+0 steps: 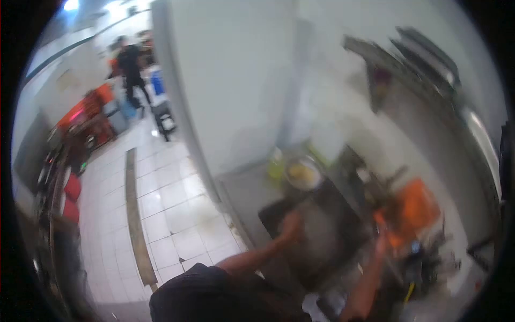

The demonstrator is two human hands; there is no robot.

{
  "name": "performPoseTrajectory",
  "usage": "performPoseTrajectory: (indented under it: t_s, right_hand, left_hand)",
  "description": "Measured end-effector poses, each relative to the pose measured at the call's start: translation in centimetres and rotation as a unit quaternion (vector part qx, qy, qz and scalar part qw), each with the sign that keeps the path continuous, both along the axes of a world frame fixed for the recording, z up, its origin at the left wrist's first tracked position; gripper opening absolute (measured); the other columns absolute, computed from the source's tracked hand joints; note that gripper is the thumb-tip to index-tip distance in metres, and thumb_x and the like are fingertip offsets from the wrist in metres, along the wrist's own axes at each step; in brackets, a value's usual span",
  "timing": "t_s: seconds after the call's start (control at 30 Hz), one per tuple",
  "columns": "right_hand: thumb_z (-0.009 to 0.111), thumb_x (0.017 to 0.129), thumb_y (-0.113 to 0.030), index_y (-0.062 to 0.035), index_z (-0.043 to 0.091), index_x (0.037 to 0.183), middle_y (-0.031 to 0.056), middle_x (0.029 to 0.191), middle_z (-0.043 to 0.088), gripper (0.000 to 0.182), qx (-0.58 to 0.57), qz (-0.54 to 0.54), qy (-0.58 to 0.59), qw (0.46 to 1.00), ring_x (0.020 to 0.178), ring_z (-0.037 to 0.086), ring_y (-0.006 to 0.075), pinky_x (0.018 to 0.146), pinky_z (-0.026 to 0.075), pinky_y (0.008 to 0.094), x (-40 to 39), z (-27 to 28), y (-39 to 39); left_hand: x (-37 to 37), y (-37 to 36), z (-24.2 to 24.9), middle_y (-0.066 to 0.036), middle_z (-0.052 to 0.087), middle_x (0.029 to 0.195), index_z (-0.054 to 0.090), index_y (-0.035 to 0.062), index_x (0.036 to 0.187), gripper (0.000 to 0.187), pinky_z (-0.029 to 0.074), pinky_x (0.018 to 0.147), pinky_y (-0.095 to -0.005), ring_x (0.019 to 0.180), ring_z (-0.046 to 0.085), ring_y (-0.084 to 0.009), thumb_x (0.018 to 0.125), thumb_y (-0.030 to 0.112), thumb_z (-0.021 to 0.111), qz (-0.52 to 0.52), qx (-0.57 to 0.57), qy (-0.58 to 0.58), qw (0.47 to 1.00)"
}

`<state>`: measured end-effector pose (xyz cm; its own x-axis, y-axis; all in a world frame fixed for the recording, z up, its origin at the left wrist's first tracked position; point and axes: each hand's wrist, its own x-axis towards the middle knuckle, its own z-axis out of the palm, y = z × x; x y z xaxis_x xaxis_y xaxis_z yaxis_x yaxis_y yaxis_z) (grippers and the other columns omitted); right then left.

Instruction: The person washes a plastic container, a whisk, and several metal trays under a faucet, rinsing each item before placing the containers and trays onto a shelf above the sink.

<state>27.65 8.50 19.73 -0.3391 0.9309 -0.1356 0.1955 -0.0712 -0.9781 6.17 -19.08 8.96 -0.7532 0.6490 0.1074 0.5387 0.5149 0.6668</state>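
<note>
My left hand is over the left part of a dark, flat griddle-like surface. Motion smears its fingers, so whether it holds anything does not show. My right hand is at the right side of that surface, close to an orange container. Its fingers are blurred too. Beyond my left hand, a round pale bowl or plate has something yellow in it. A yellow-green item stands just left of the bowl.
A grey counter meets a pale wall panel. Metal trays rest on a shelf at the upper right. White floor tiles run along the left. A person in dark clothes stands far off, near orange crates.
</note>
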Motion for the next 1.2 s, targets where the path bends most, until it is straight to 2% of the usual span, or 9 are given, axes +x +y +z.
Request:
performPoseTrajectory:
  t_s: [0.03, 0.13, 0.3, 0.43, 0.57, 0.67, 0.87, 0.97, 1.2]
  right_hand:
    - [0.052, 0.095, -0.044, -0.0055, 0.053, 0.131, 0.0072, 0.131, 0.05, 0.053, -0.001, 0.077, 0.109, 0.991, 0.119, 0.046, 0.0213, 0.102, 0.035, 0.0397, -1.7, 3.0, -1.6]
    - [0.065, 0.088, -0.039, -0.0025, 0.044, 0.136, 0.0125, 0.142, 0.04, 0.064, -0.055, 0.034, 0.226, 0.972, 0.128, 0.041, 0.0233, 0.103, 0.037, 0.0419, -3.3, -1.5, 4.0]
    - [0.07, 0.086, -0.033, -0.0055, 0.061, 0.115, 0.0039, 0.103, 0.064, 0.041, 0.128, 0.017, -0.131, 0.983, 0.095, 0.059, 0.0192, 0.087, 0.044, 0.0327, -2.5, -6.9, 5.3]
    - [0.071, 0.083, -0.032, -0.0039, 0.06, 0.111, 0.0038, 0.095, 0.065, 0.041, 0.044, 0.039, 0.094, 0.994, 0.088, 0.059, 0.0157, 0.083, 0.045, 0.0305, -3.2, -4.2, 2.9]
    - [0.072, 0.083, -0.031, -0.0027, 0.058, 0.113, 0.0049, 0.099, 0.064, 0.043, 0.098, 0.003, -0.061, 0.993, 0.09, 0.059, 0.0159, 0.084, 0.045, 0.0301, -2.6, -5.8, 3.6]
    - [0.072, 0.083, -0.029, -0.0031, 0.055, 0.117, 0.0067, 0.102, 0.064, 0.046, 0.01, 0.025, 0.084, 0.996, 0.093, 0.059, 0.0165, 0.084, 0.045, 0.0299, -3.9, -3.0, 2.0]
    - [0.074, 0.082, -0.031, -0.0026, 0.054, 0.117, 0.0068, 0.104, 0.063, 0.049, 0.068, -0.001, 0.002, 0.998, 0.096, 0.058, 0.0182, 0.086, 0.045, 0.0319, -2.5, -9.8, 5.1]
    - [0.072, 0.082, -0.036, -0.0018, 0.053, 0.117, 0.008, 0.103, 0.063, 0.053, 0.026, 0.005, 0.017, 1.0, 0.095, 0.058, 0.0203, 0.087, 0.044, 0.0325, -3.9, -4.2, 2.6]
    - [0.07, 0.084, -0.033, -0.0035, 0.042, 0.128, 0.0092, 0.109, 0.059, 0.06, 0.039, -0.002, 0.035, 0.999, 0.099, 0.058, 0.0212, 0.086, 0.046, 0.0337, -5.4, -5.1, 3.1]
  left_hand:
    - [-0.3, 0.9, 2.3, -0.021, 0.061, 0.11, 0.057, 0.0012, 0.121, 0.046, 0.044, 0.089, -0.05, 0.099, 0.058, -0.041, 0.075, 0.002, 0.059, -0.022, -0.062, -0.026, 0.997]
    - [0.2, 4.3, 0.1, -0.019, 0.062, 0.094, 0.064, 0.0046, 0.107, 0.039, 0.04, 0.079, -0.0479, 0.086, 0.056, -0.0367, 0.07, -0.002, 0.052, -0.047, 0.183, 0.032, 0.981]
    - [0.5, 8.0, 0.9, -0.019, 0.062, 0.1, 0.061, 0.0031, 0.117, 0.053, 0.04, 0.09, -0.0447, 0.095, 0.056, -0.0387, 0.068, -0.013, 0.047, -0.146, 0.273, -0.016, 0.951]
    - [0.4, 9.2, -0.8, -0.019, 0.059, 0.118, 0.058, 0.0044, 0.124, 0.052, 0.041, 0.099, -0.0378, 0.111, 0.056, -0.0346, 0.074, -0.01, 0.053, -0.159, 0.272, -0.118, 0.942]
    - [0.9, 10.8, -1.6, -0.017, 0.055, 0.127, 0.055, 0.0045, 0.127, 0.042, 0.043, 0.097, -0.0353, 0.117, 0.054, -0.0279, 0.085, 0.0, 0.058, -0.198, 0.219, -0.194, 0.936]
    - [1.0, 12.1, -2.3, -0.014, 0.055, 0.128, 0.052, 0.0051, 0.13, 0.041, 0.043, 0.097, -0.0346, 0.116, 0.054, -0.0257, 0.091, 0.011, 0.058, -0.165, 0.191, -0.276, 0.927]
    - [0.2, 13.4, -5.6, -0.015, 0.047, 0.139, 0.036, 0.0077, 0.142, 0.05, 0.037, 0.103, -0.0369, 0.128, 0.044, -0.0283, 0.098, 0.03, 0.047, -0.113, 0.092, -0.381, 0.913]
    - [-1.2, 13.3, -6.8, -0.017, 0.042, 0.142, 0.028, 0.0086, 0.146, 0.06, 0.037, 0.102, -0.0404, 0.129, 0.042, -0.0324, 0.098, 0.041, 0.046, -0.091, 0.072, -0.495, 0.861]
    - [-3.4, 12.2, -6.5, -0.017, 0.052, 0.127, 0.029, 0.0154, 0.147, 0.078, 0.049, 0.08, -0.0505, 0.099, 0.057, -0.0327, 0.089, 0.063, 0.048, -0.015, 0.111, -0.588, 0.801]
